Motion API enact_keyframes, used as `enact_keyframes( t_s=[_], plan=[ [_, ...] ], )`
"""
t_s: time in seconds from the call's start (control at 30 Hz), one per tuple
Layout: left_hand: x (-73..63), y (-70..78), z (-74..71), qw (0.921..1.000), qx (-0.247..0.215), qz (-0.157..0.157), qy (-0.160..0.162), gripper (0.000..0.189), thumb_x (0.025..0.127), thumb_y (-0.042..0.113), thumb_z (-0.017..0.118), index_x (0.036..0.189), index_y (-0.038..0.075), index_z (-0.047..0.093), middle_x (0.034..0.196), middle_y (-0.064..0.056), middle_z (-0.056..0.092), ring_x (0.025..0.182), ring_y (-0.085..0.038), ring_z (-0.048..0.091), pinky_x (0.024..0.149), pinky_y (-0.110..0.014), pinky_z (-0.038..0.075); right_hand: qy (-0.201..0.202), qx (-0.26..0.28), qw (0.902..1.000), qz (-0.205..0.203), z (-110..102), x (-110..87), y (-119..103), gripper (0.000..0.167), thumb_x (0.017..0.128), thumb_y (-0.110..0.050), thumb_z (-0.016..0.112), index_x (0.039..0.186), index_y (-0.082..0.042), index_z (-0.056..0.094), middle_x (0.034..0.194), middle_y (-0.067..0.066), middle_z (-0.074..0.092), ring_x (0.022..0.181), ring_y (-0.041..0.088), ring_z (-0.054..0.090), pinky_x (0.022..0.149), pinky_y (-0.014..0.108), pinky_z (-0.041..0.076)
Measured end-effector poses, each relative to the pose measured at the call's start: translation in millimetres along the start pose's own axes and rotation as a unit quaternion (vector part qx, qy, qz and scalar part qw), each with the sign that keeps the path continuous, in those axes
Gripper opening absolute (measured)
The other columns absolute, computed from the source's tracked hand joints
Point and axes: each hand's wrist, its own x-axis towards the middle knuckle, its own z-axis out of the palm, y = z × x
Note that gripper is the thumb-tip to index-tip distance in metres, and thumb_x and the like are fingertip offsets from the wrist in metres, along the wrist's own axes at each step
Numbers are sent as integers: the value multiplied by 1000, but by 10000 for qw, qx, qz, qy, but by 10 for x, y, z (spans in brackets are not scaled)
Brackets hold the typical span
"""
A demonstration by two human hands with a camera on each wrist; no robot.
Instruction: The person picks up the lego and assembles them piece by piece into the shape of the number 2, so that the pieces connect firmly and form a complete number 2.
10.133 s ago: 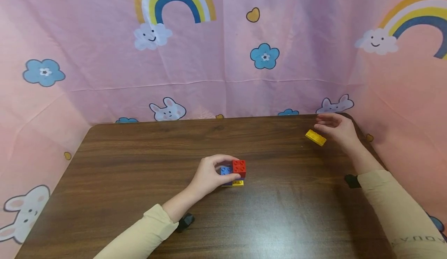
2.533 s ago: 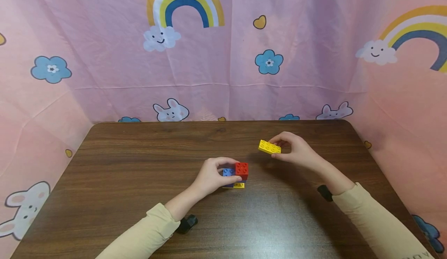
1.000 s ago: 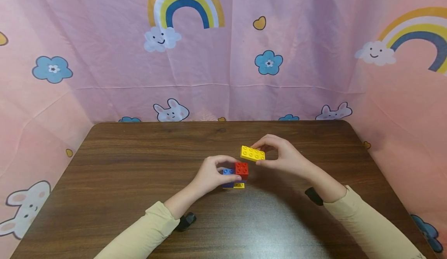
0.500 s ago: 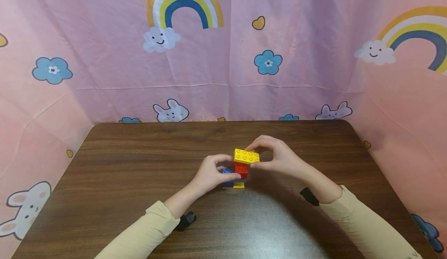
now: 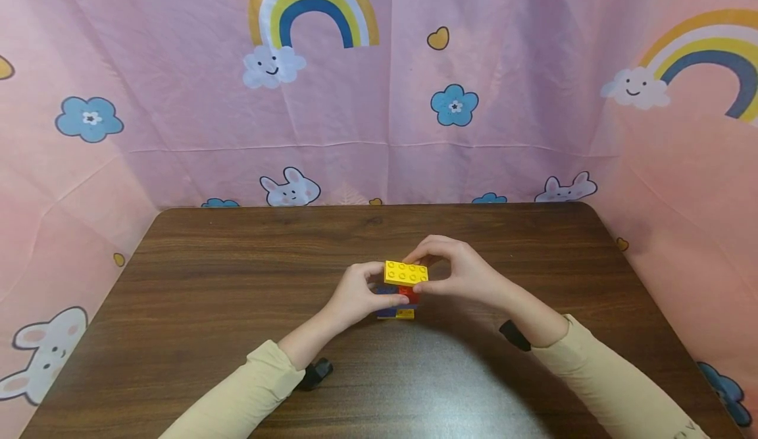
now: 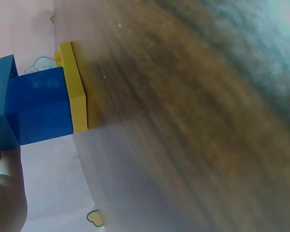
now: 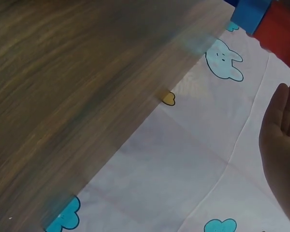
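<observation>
On the table stands a small stack of toy building bricks: a yellow base (image 5: 405,314), blue bricks (image 6: 38,106) above it and a red brick (image 5: 410,295) on top at the right. My left hand (image 5: 352,296) grips the stack from the left, thumb in front and fingers behind. Between thumb and fingers, my right hand (image 5: 464,274) pinches a flat yellow eight-stud brick (image 5: 405,272) by its right end. That brick is close over the red one and hides its studs in the head view. In the right wrist view the red brick's side shows above the right hand's fingers (image 7: 275,113).
The brown wooden table (image 5: 237,274) runs back to a pink printed cloth (image 5: 331,116) that hangs behind and along both sides. A black wrist device (image 5: 316,373) is under the left wrist, another black one (image 5: 514,335) under the right.
My right hand took the yellow brick from the table's far right and carried it left, lately the last bit left and slightly nearer, over the stack. My left hand has kept its grip.
</observation>
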Motion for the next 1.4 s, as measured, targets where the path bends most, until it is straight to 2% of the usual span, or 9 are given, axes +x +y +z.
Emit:
enact_keyframes(
  t_s=[0.3, 0.53, 0.77, 1.0, 1.13, 1.4],
  plan=[
    [5, 13, -17, 9999, 96, -39, 21, 38, 89, 12, 88, 123, 3, 75, 123, -13, 78, 115, -27, 73, 108, -49, 58, 1, -131, 9999, -30, 78, 11, 47, 38, 83, -12, 93, 118, -16, 79, 113, -3, 75, 104, 13, 66, 94, 39, 58],
    [7, 27, -10, 9996, 197, -174, 127, 40, 86, 10, 90, 122, 4, 76, 123, -12, 78, 117, -28, 71, 106, -48, 56, 11, -144, 9998, -155, 109, 28, 46, 39, 81, -10, 93, 117, -14, 79, 112, -1, 74, 105, 14, 66, 95, 41, 58],
    [0, 21, -12, 9992, 338, -138, 190, 39, 85, 11, 90, 121, 2, 77, 120, -13, 79, 114, -27, 71, 103, -45, 55, 58, -274, 9992, -278, 130, 34, 48, 37, 80, -10, 94, 114, -13, 80, 109, -1, 74, 103, 14, 67, 95, 38, 59],
    [-1, 34, -13, 9991, 342, -172, 203, 41, 84, 11, 91, 121, 3, 77, 120, -13, 79, 113, -25, 71, 100, -39, 54, 88, -346, 9985, -410, 131, 37, 27, 34, 79, -11, 95, 111, -12, 82, 106, 0, 74, 103, 15, 67, 94, 38, 59],
    [-5, 51, -18, 9991, 330, -202, 155, 42, 84, 11, 90, 123, 1, 76, 122, -15, 78, 111, -25, 70, 95, -34, 57, 101, -396, 9977, -537, 137, 36, 27, 33, 79, -11, 95, 110, -11, 82, 104, 0, 73, 101, 15, 67, 93, 35, 59],
    [13, 30, -30, 9994, 278, -213, 27, 43, 86, 11, 89, 125, 0, 75, 125, -17, 77, 107, -21, 71, 86, -20, 59, 81, -654, 9967, -463, 161, 27, 30, 34, 79, -13, 96, 110, -10, 83, 101, -2, 69, 97, 12, 65, 89, 32, 60]
  ],
)
